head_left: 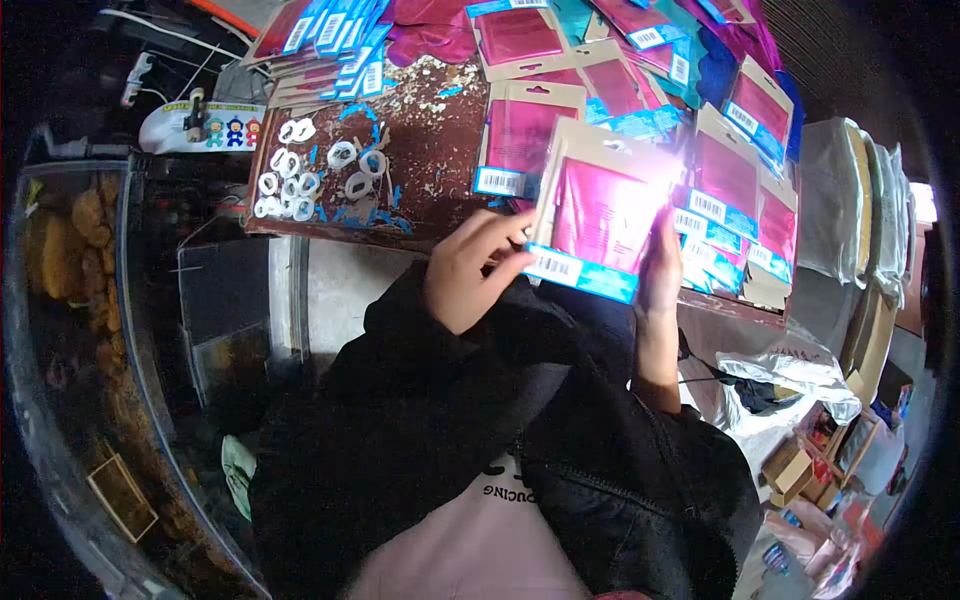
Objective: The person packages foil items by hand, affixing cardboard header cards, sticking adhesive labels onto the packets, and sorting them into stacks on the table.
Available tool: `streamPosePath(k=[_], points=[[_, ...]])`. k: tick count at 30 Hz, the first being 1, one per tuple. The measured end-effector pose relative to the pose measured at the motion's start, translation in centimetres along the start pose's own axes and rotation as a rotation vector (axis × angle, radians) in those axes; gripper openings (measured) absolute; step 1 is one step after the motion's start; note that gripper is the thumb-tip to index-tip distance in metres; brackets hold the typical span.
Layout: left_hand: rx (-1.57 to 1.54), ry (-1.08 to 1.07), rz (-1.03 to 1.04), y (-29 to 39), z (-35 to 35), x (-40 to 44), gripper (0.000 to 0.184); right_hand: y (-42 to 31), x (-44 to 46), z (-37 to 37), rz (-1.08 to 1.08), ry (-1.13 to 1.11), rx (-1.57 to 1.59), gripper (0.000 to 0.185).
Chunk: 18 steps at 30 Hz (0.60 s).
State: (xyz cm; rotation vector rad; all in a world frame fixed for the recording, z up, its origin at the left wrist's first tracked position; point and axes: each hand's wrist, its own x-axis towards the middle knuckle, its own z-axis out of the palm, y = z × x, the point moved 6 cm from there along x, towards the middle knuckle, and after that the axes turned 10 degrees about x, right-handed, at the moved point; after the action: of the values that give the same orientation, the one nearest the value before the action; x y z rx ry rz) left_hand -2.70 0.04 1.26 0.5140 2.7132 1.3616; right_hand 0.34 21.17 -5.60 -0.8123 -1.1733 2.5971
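A flat package [600,215] with a pink front, a tan hanging header and a blue barcode strip is held up near the table's front edge. My left hand [475,265] grips its lower left side, thumb near the barcode and fingers partly behind. At its right edge is my right hand [660,265], its fingers against the side and partly lost in bright glare. Similar packages [725,175] lie overlapping to the right, and another [530,135] lies just behind the held one.
White rings [290,185] and blue scraps [355,215] lie on the worn brown table [430,150]. More packages [340,45] are stacked at the back left. Wrapped bundles [850,200] stand at the right, with boxes [795,475] on the floor.
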Motion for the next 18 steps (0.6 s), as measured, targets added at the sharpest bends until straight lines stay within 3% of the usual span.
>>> streamPosePath(k=[4, 18], points=[[-0.17, -0.101, 0.01, -0.2, 1.4, -0.7, 0.036, -0.8, -0.4, -2.0, -0.19, 0.043, -0.174, 0.044], [-0.054, -0.028, 0.032, 0.3, 1.6, -0.8, 0.013, -0.9, -1.7, -2.3, -0.344, 0.177, -0.193, 0.043]])
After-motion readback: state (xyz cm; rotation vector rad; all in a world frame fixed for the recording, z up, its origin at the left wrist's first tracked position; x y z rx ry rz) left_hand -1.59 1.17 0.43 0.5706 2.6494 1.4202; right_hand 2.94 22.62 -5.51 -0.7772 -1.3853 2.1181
